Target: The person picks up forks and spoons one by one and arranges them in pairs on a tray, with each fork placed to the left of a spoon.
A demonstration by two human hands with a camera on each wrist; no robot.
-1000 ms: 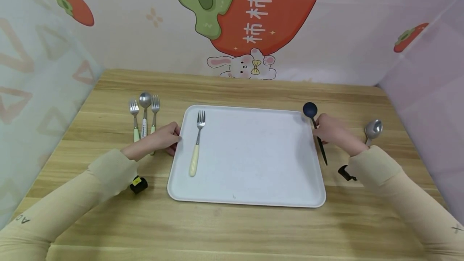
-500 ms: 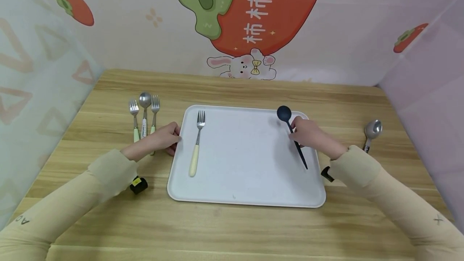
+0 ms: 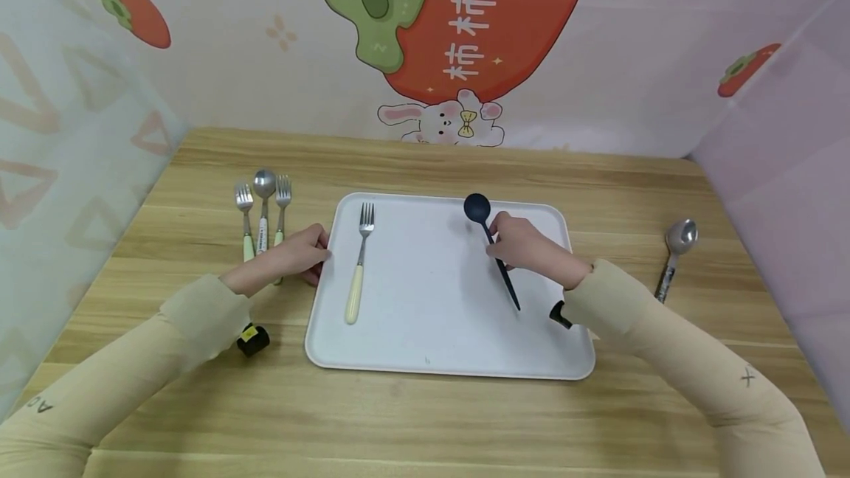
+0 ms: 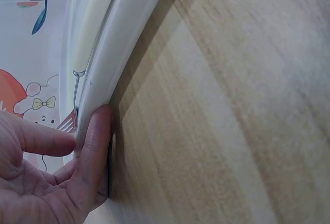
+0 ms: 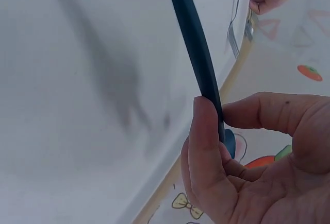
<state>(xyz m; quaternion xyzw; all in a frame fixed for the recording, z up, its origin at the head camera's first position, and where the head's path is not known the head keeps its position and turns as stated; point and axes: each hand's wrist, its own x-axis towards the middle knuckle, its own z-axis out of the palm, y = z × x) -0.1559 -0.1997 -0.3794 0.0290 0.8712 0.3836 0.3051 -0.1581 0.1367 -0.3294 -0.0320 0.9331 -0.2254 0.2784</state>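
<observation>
My right hand (image 3: 521,243) pinches the handle of a dark spoon (image 3: 508,282) between thumb and fingers. The spoon hangs over the white tray (image 3: 432,301), casting a shadow, with its round bowl toward the far edge. In the right wrist view its slim dark handle (image 5: 193,38) runs up from the fingertips. My left hand (image 3: 305,253) grips the tray's left rim; the left wrist view shows the thumb and fingers on either side of the edge (image 4: 118,44). On the tray's left side lies a fork (image 3: 358,271) with a cream handle, tines pointing away.
Left of the tray lie two forks (image 3: 244,201) (image 3: 283,194) with light green handles and a metal spoon (image 3: 264,184) between them, partly behind the left forearm. A metal spoon (image 3: 680,238) rests at the right, its handle end hidden by the sleeve. A printed wall (image 3: 598,94) closes off the back.
My right hand has carried the dark spoon leftward from the tray's right edge to over its right half. The metal spoon at the right shows more. My left hand has stayed at the rim.
</observation>
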